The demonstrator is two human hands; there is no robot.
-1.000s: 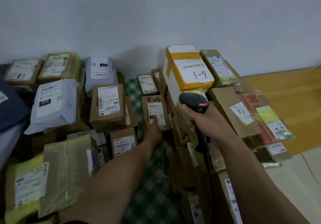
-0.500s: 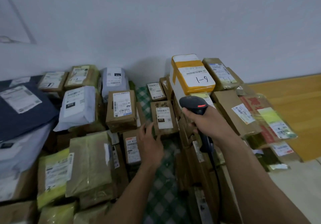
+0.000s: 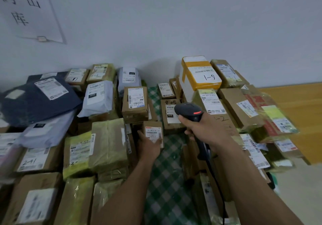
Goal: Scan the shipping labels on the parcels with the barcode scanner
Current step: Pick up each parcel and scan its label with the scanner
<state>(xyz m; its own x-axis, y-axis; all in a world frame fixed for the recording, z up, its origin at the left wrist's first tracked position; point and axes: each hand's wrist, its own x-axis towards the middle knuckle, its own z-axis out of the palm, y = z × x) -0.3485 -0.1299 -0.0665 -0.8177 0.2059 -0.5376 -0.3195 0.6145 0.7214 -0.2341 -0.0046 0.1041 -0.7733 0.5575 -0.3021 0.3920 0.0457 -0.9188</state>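
Parcels [image 3: 135, 102] sit in two banks either side of a green checked cloth [image 3: 167, 181], labels turned up, probably so each barcode reads from above.

Left hand [image 3: 149, 146] grips a small brown parcel [image 3: 153, 128] at the near end of the left bank. Fingers wrap its left edge and the thumb sits by the lower corner of its label [image 3: 153, 135]. The face is tipped toward the viewer, likely to present it.

Right hand [image 3: 209, 132] is closed round the barcode scanner [image 3: 188, 110] handle, head raised. The nose aims forward-left, seemingly past the held parcel. Cable [image 3: 217, 181] hangs below. Both forearms are extended.
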